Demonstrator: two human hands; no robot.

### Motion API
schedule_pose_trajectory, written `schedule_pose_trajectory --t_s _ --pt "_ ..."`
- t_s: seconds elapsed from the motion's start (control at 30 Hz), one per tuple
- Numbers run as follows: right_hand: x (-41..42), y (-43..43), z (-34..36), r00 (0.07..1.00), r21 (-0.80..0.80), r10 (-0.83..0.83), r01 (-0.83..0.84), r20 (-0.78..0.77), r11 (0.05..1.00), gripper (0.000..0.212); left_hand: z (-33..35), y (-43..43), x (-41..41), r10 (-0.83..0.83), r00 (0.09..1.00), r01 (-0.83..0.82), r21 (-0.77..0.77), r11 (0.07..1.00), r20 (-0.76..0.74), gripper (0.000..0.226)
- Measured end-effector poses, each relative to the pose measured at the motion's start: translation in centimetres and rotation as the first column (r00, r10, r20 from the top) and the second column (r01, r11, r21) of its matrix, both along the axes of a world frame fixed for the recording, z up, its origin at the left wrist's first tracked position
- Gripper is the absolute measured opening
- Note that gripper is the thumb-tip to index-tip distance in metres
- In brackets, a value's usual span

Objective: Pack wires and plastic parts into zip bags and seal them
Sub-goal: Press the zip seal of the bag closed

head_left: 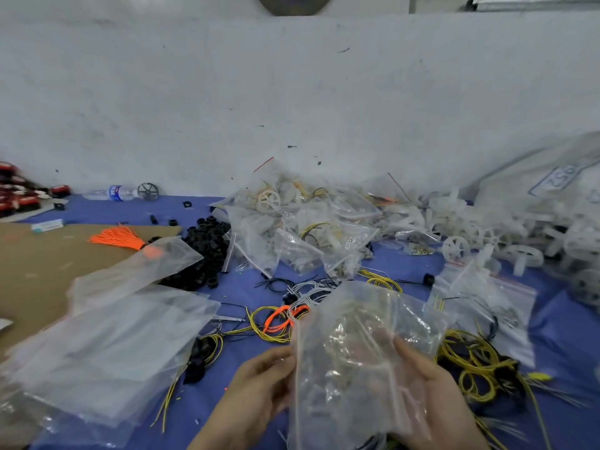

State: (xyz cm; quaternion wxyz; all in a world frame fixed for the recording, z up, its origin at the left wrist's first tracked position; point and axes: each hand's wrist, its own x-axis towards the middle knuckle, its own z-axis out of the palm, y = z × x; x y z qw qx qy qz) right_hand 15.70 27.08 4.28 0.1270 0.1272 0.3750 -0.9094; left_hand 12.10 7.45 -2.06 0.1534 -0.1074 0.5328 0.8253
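Scuffed white wall (292,92) behind, blue-covered table (558,323), brown cardboard sheet (39,261) at left

Flat, cool, fairly bright light spreads evenly, probably from overhead lamps out of view. Shadows are weak, with only soft dark patches under the stack of empty bags (107,352) at 8 o'clock. Small white glints sit on the crinkled zip bag (367,352) at 6 o'clock. Motion blur smears that bag, the left hand (256,394) and right hand (431,394) holding it, and the stack. The pile of packed bags (292,228) at centre is sharper. The wide lens bows the wall (292,92) and stretches the white sack (552,186) at 3 o'clock.
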Motion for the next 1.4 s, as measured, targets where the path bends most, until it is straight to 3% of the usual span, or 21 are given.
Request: schedule_pose_trajectory --t_s 0.1,0.17,0.2,0.27,0.3,0.33,0.43,0.5,0.6,0.77,0.87,0.97,1.0,1.03,1.07,1.1,1.17,1.2,1.23,1.27,1.4 --pt "-0.2 0.5 -0.6 0.998 -0.001 -0.046 0.046 0.036 0.999 0.039 0.6 -0.5 0.1 0.152 0.982 -0.155 -0.025 0.988 -0.109 0.025" --pt "-0.4 1.0 -1.3 0.978 0.259 -0.208 0.206 -0.019 0.944 0.053 1.2 -1.0 0.0 0.261 0.945 -0.282 -0.088 0.955 -0.195 0.02" --pt "-0.7 1.3 -1.5 0.947 0.423 -0.314 0.314 -0.072 0.85 0.066 1.7 -1.2 0.0 0.296 0.924 -0.33 -0.112 0.938 -0.243 0.018" --pt "-0.9 1.4 -1.5 0.856 0.674 -0.441 0.494 -0.268 0.55 0.072 2.8 -1.4 0.0 0.326 0.876 -0.397 -0.148 0.906 -0.355 0.019" --pt "-0.7 1.2 -1.5 0.817 0.698 -0.431 0.562 -0.383 0.444 0.058 3.7 -1.2 0.1 0.329 0.849 -0.423 -0.158 0.892 -0.414 0.022" --pt "-0.4 0.5 -1.1 0.794 0.668 -0.376 0.606 -0.477 0.433 0.04 4.6 -0.8 0.2 0.32 0.821 -0.438 -0.164 0.884 -0.473 0.025" --pt "0.7 -2.7 -0.2 0.797 0.601 -0.028 0.477 -0.603 0.641 0.03 7.3 1.7 1.0 0.182 0.764 -0.368 -0.187 0.911 -0.618 0.032" --pt "1.0 -4.5 0.3 0.774 0.561 0.059 0.402 -0.631 0.723 0.027 8.4 3.6 1.6 0.072 0.752 -0.255 -0.188 0.949 -0.655 0.028" --pt "0.6 -4.7 0.1 0.785 0.499 -0.043 0.434 -0.618 0.75 0.021 9.3 4.9 1.7 -0.016 0.763 -0.113 -0.159 0.981 -0.646 0.017" --pt "0.4 -3.6 -0.1 0.808 0.47 -0.093 0.428 -0.582 0.772 0.019 9.3 4.6 1.2 -0.124 0.716 -0.082 -0.259 0.962 -0.687 0.013" --pt "0.3 -2.6 -0.7 0.826 0.396 -0.206 0.451 -0.524 0.8 0.018 8.9 3.6 0.8 -0.115 0.652 -0.234 -0.344 0.909 -0.749 0.01" --pt "0.2 -0.9 -1.7 0.79 0.374 -0.425 0.593 -0.442 0.713 0.033 7.8 1.1 0.1 -0.178 0.524 -0.355 -0.404 0.843 -0.833 0.012" --pt "0.2 -0.3 -2.0 0.772 0.398 -0.466 0.627 -0.432 0.67 0.035 7.2 0.1 -0.4 -0.208 0.521 -0.377 -0.442 0.814 -0.828 0.014" --pt "0.3 0.1 -2.1 0.765 0.434 -0.481 0.641 -0.428 0.632 0.034 6.2 -1.2 -1.1 -0.245 0.554 -0.42 -0.522 0.742 -0.795 0.014" --pt "0.4 0.4 -2.1 0.764 0.46 -0.481 0.644 -0.43 0.611 0.031 5.1 -2.7 -2.1 -0.294 0.619 -0.465 -0.641 0.61 -0.728 0.016" --pt "0.5 0.4 -2.1 0.766 0.465 -0.473 0.641 -0.436 0.61 0.026 3.8 -4.3 -3.0 -0.354 0.71 -0.465 -0.783 0.413 -0.609 0.022" --pt "0.9 0.0 -1.7 0.773 0.426 -0.436 0.624 -0.462 0.655 0.014 0.9 -7.5 -4.6 -0.386 0.893 -0.273 -0.96 -0.057 -0.231 0.043" --pt "1.0 -0.3 -1.3 0.779 0.403 -0.408 0.606 -0.477 0.686 0.008 -0.4 -8.7 -4.8 -0.362 0.93 -0.157 -0.961 -0.229 -0.066 0.052" --pt "1.1 -0.7 -0.8 0.786 0.378 -0.379 0.582 -0.488 0.72 0.005 -1.4 -9.5 -4.9 -0.347 0.938 -0.098 -0.94 -0.326 0.023 0.058" --pt "1.1 -1.0 -0.6 0.789 0.357 -0.36 0.565 -0.499 0.744 0.007 -2.3 -10.1 -4.8 -0.346 0.938 -0.097 -0.93 -0.356 0.035 0.061" --pt "0.7 -1.6 -0.2 0.786 0.325 -0.349 0.552 -0.511 0.768 0.027 -3.4 -10.7 -4.3 -0.385 0.918 -0.199 -0.953 -0.23 -0.099 0.056"
